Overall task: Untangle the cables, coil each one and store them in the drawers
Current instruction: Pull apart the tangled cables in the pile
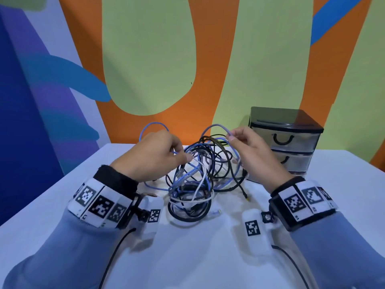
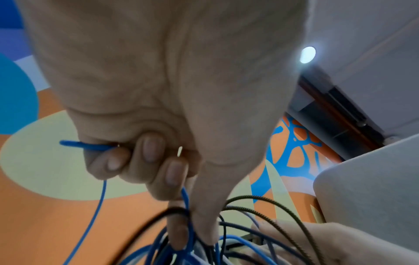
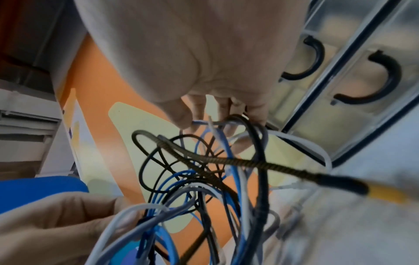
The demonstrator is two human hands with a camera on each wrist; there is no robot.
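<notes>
A tangle of cables (image 1: 193,180) lies in the middle of the head view on a white table (image 1: 62,205), partly lifted between two hands. The bundle mixes blue, black, white and pale lilac cords with one braided dark cable (image 3: 238,161), whose black plug with a yellow tip (image 3: 381,192) shows blurred at the right of the right wrist view.

The left hand (image 1: 154,155), left of centre in the head view, has its fingers curled around a blue cable (image 2: 90,146). In the left wrist view that cable passes through the curled fingers (image 2: 149,152) near the middle of the frame, sticks out to the left, and another stretch runs down under the thumb into the tangle at the bottom.

The right hand (image 1: 254,151), right of centre in the head view, pinches a pale lilac loop (image 1: 218,127) between thumb and forefinger, holding it raised above the pile. In the right wrist view its fingers (image 3: 181,114) close on thin strands at the centre of the frame; other cords hang below them.

A small drawer unit (image 1: 285,142) with a black top, clear drawers and black handles stands on the table at the right of the head view, just behind the right hand. Its visible drawers are closed.

Both wrists carry bands with black-and-white square markers (image 1: 98,202).
</notes>
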